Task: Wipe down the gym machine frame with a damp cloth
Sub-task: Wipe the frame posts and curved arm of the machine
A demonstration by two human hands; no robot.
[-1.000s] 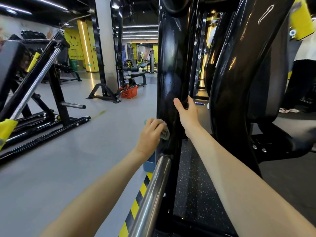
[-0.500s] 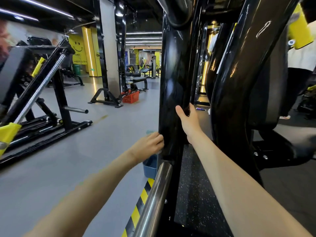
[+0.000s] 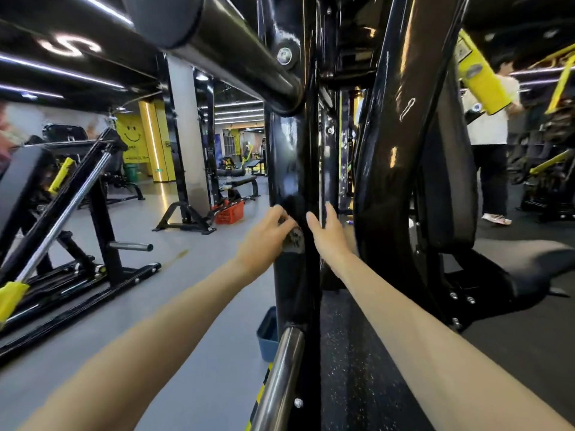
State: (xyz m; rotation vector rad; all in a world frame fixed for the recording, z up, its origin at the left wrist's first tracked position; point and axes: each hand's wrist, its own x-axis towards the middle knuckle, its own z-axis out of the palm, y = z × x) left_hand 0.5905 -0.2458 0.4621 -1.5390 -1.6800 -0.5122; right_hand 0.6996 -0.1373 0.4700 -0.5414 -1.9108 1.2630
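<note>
A glossy black upright of the gym machine frame (image 3: 292, 157) stands straight ahead of me. My left hand (image 3: 267, 236) grips a small grey cloth (image 3: 294, 241) and presses it against the upright's left face at about mid height. My right hand (image 3: 326, 234) holds the same upright from its right side, thumb on the front and fingers wrapped behind it. A thick black tube (image 3: 224, 48) slants in from the upper left and joins the upright above the hands.
A chrome bar (image 3: 280, 381) runs down from the upright toward me. A blue bin (image 3: 269, 334) sits on the grey floor beside the frame's base. A curved black arm (image 3: 395, 144) rises right. A person in white (image 3: 491, 126) stands far right. Another machine (image 3: 71, 213) stands left.
My left hand has slid the cloth up the upright from lower down. The right hand stays on the upright. My view has tilted upward, showing the slanting tube.
</note>
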